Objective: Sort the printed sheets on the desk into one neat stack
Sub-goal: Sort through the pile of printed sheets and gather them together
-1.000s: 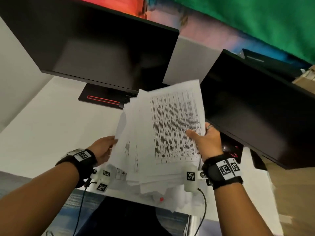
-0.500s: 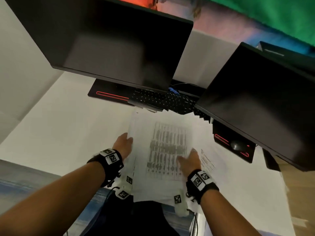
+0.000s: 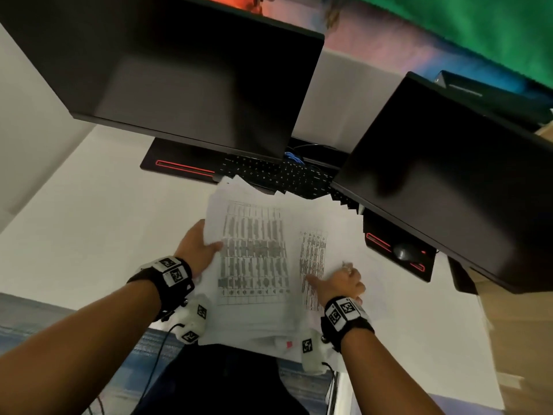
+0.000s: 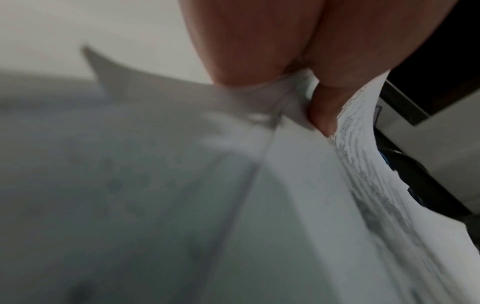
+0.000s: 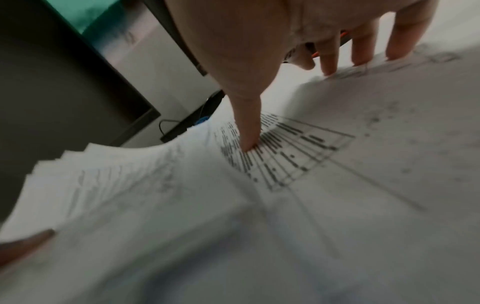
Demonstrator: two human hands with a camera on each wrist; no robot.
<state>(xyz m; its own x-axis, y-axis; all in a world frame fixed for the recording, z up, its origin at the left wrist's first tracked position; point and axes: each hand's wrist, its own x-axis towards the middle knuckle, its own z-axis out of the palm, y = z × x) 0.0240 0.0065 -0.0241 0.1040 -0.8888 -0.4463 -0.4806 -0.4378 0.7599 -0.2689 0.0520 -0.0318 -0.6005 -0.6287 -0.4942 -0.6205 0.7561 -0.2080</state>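
A loose stack of printed sheets [image 3: 254, 265] lies on the white desk [image 3: 89, 235], its top page a dense table. My left hand [image 3: 199, 247] grips the stack's left edge, thumb on top. In the left wrist view the thumb and fingers [image 4: 322, 115] pinch the stack [image 4: 324, 205]. To the right a separate printed sheet [image 3: 312, 259] sticks out from under the stack. My right hand [image 3: 344, 283] rests on that sheet. In the right wrist view its thumb [image 5: 249, 139] presses on the sheet's printed table [image 5: 291, 156] and the straight fingers touch paper farther off.
Two dark monitors [image 3: 185, 70] [image 3: 449, 175] hang over the back of the desk. A black keyboard [image 3: 278, 175] lies just behind the stack. A mouse [image 3: 405, 251] sits on a black mat [image 3: 425, 272] at the right. The near ends of the sheets overhang the desk's front edge.
The stack, held up off the desk a second ago, has come down flat onto it. My right hand has slid off the top page to the sheet on the right.
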